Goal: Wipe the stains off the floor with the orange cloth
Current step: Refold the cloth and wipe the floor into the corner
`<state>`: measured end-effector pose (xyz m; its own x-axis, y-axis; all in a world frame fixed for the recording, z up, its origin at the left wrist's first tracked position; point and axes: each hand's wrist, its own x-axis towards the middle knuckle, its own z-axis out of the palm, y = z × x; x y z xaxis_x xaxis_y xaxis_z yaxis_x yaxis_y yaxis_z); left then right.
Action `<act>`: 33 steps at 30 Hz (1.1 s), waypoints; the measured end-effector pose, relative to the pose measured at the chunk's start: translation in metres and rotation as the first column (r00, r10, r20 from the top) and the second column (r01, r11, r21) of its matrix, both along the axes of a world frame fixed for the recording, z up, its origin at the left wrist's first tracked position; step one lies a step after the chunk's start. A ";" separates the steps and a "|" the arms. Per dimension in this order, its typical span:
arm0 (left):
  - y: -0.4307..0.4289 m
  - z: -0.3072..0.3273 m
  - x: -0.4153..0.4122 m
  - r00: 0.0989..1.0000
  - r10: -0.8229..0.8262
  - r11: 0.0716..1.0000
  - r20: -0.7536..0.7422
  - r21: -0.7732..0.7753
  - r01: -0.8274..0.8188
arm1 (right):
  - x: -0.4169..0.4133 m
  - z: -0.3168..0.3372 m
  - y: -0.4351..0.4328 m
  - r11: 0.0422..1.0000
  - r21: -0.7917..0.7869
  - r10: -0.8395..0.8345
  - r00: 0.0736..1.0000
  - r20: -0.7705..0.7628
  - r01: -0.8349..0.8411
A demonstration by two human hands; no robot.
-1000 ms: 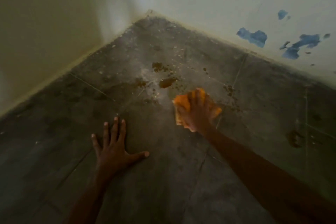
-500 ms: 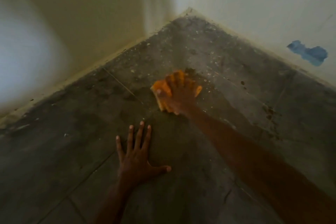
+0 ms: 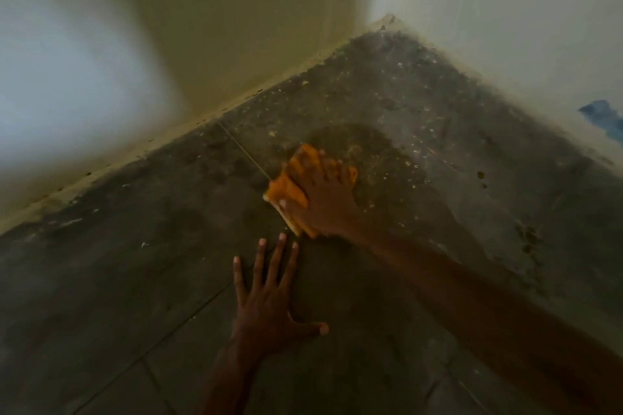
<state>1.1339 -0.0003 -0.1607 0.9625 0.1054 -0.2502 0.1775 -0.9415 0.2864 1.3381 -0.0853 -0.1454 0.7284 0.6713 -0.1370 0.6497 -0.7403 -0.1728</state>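
The folded orange cloth (image 3: 290, 192) lies on the dark tiled floor (image 3: 135, 296) near the room corner. My right hand (image 3: 323, 199) lies on top of it, fingers spread, pressing it down; the hand covers most of the cloth. Just beyond the cloth is a darker wet smear (image 3: 357, 141). Small dark spots (image 3: 480, 175) and a patch of stains (image 3: 529, 239) sit to the right of my arm. My left hand (image 3: 269, 307) rests flat on the floor, fingers spread, just in front of the cloth and not touching it.
Two pale walls meet at the corner (image 3: 387, 20) beyond the cloth. A yellowish skirting edge (image 3: 202, 118) runs along the left wall. Peeled blue paint (image 3: 603, 114) shows on the right wall. Light specks dot the floor near the corner.
My right hand has slid the cloth left and towards the corner, over the brown stains seen earlier; a wet smear now lies there. My left hand stays flat on the floor.
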 end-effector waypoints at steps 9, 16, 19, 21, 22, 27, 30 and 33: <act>0.001 0.003 0.001 1.000 0.019 1.000 0.001 0.000 -0.019 | 0.102 0.002 0.020 0.912 0.054 -0.400 0.911 -0.102 0.407; 0.000 0.001 0.001 1.000 0.005 1.000 -0.006 0.000 -0.005 | 0.021 -0.002 -0.088 0.998 -0.013 -0.055 0.998 0.012 0.055; 0.000 0.000 0.000 1.000 0.005 1.000 0.000 0.024 -0.005 | 0.071 0.005 -0.120 0.938 -0.064 -0.343 0.939 -0.034 0.341; -0.001 -0.001 -0.002 1.000 0.018 0.999 0.011 0.039 -0.018 | 0.058 0.006 -0.097 0.905 -0.048 -0.425 0.903 -0.063 0.423; -0.001 -0.001 -0.002 1.000 0.023 0.999 0.015 0.037 -0.023 | 0.032 0.004 -0.084 0.919 -0.027 -0.395 0.916 -0.072 0.394; -0.002 -0.005 -0.001 0.999 0.030 0.999 0.028 0.042 -0.032 | -0.128 -0.013 -0.167 0.994 0.041 -0.105 0.994 0.013 0.105; -0.006 -0.008 -0.004 0.998 0.034 0.999 0.047 0.036 -0.035 | -0.092 -0.010 -0.199 0.936 0.002 -0.352 0.936 0.007 0.352; -0.007 -0.006 -0.004 0.999 0.033 0.999 0.039 0.021 -0.034 | -0.099 -0.011 -0.178 0.844 0.008 -0.532 0.840 -0.101 0.536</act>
